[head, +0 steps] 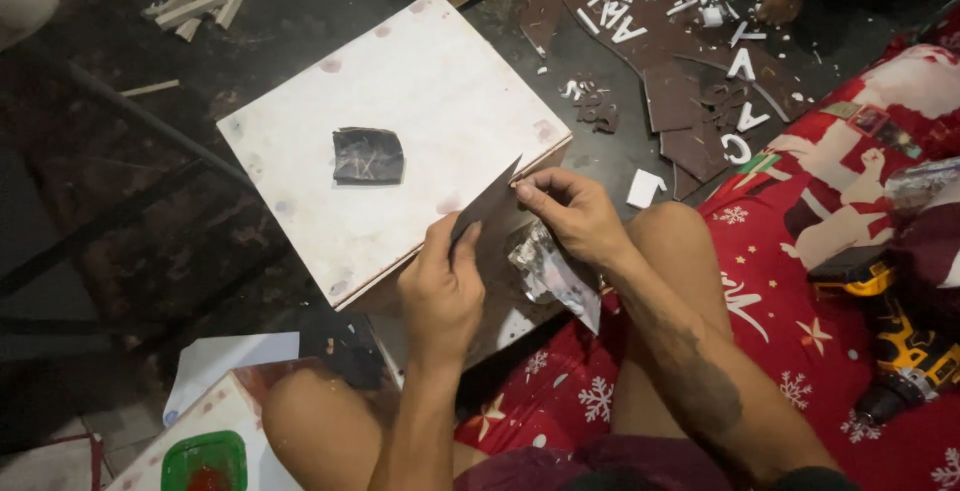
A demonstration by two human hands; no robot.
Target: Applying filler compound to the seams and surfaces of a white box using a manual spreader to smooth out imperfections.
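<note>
Dark sheet (487, 203), thin and stiff, is pinched at its lower end by the left hand (440, 291) and at its top edge by the right hand (575, 213), both grips grasping it. It stands over the near corner of a white square board (420, 81) bearing a black patch (367, 156). A crumpled clear plastic wrapper (552, 273) lies just under the right hand, and white cut-out letters (700, 41) lie well apart on the floor.

Both forearms reach up from the bottom of the frame; the left hand (440, 286) pinches with thumb raised, the right hand (575, 213) curls its fingertips at centre.
</note>
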